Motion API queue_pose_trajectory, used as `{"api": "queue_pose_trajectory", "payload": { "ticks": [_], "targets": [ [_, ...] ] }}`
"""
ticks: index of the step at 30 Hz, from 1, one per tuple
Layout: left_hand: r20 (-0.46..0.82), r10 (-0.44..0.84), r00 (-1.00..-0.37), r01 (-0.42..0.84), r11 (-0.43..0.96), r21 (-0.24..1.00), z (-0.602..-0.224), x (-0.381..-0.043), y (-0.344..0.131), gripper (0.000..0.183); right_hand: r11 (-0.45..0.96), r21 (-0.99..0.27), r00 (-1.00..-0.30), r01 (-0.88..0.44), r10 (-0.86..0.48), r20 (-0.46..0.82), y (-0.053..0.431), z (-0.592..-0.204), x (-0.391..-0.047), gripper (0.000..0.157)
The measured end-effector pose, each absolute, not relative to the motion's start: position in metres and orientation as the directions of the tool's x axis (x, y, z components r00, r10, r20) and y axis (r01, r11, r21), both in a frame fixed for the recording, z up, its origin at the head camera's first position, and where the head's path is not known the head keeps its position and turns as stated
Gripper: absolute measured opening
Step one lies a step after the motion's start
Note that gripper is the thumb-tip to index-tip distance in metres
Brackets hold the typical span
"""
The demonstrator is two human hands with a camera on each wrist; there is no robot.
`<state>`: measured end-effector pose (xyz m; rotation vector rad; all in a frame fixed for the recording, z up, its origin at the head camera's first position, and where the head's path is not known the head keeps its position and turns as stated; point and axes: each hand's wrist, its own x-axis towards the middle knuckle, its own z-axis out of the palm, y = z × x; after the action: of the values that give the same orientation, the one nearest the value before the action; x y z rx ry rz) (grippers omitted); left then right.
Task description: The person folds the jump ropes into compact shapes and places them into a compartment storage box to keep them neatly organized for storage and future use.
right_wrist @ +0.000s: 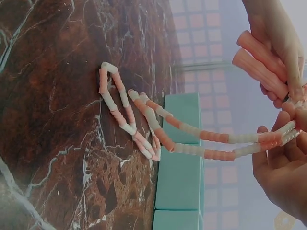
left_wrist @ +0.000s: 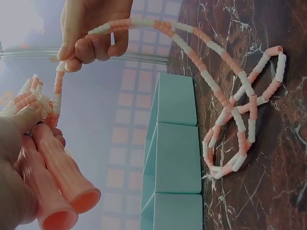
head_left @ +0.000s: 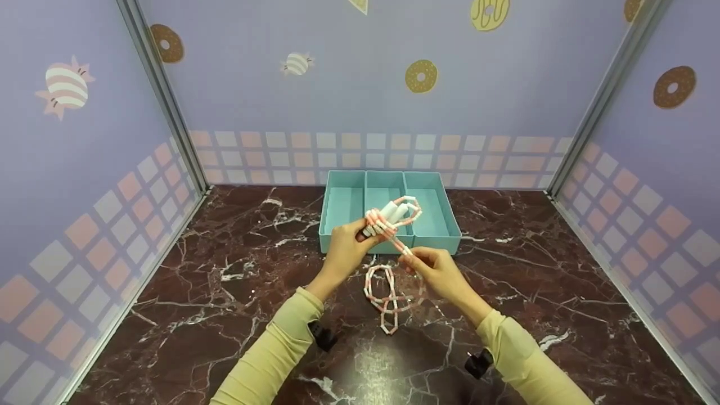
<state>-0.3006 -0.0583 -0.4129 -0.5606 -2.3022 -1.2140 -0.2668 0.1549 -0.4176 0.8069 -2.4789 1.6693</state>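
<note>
A beaded jump rope in pink and white is between my hands. My left hand grips its two pink handles side by side, with several turns of the beaded cord wound around them. Just to the right and slightly lower, my right hand pinches a doubled stretch of the cord. From there the cord hangs down to the table, where its loose end lies in overlapping loops. A small loop sticks out beyond the handles' white ends.
Behind the hands stands a light teal box with three compartments, partly covered by the left hand and the rope. The dark red marbled table runs back to a purple patterned wall, with side walls left and right.
</note>
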Motion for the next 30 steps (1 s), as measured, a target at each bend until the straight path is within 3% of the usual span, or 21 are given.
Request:
{"api": "queue_pose_trajectory", "payload": {
  "ticks": [10, 14, 20, 30],
  "targets": [
    [0.577, 0.154, -0.802, 0.552, 0.559, 0.619, -0.416, -0.302, -0.061, 0.033, 0.371, -0.797, -0.857, -0.476, -0.399, 0.326, 0.152, -0.410, -0.254, 0.018],
    [0.578, 0.171, -0.798, 0.553, 0.590, 0.589, -0.417, -0.303, -0.060, 0.033, 0.381, -0.776, -0.844, -0.502, -0.410, 0.345, 0.156, -0.425, -0.264, 0.017],
    [0.598, 0.172, -0.783, 0.530, 0.688, 0.496, -0.421, -0.305, -0.063, 0.027, 0.359, -0.769, -0.826, -0.529, -0.428, 0.368, 0.163, -0.445, -0.272, 0.018],
    [0.592, 0.233, -0.772, 0.509, 0.785, 0.355, -0.424, -0.305, -0.069, 0.027, 0.422, -0.704, -0.807, -0.572, -0.443, 0.390, 0.166, -0.443, -0.264, 0.017]
  ]
}}
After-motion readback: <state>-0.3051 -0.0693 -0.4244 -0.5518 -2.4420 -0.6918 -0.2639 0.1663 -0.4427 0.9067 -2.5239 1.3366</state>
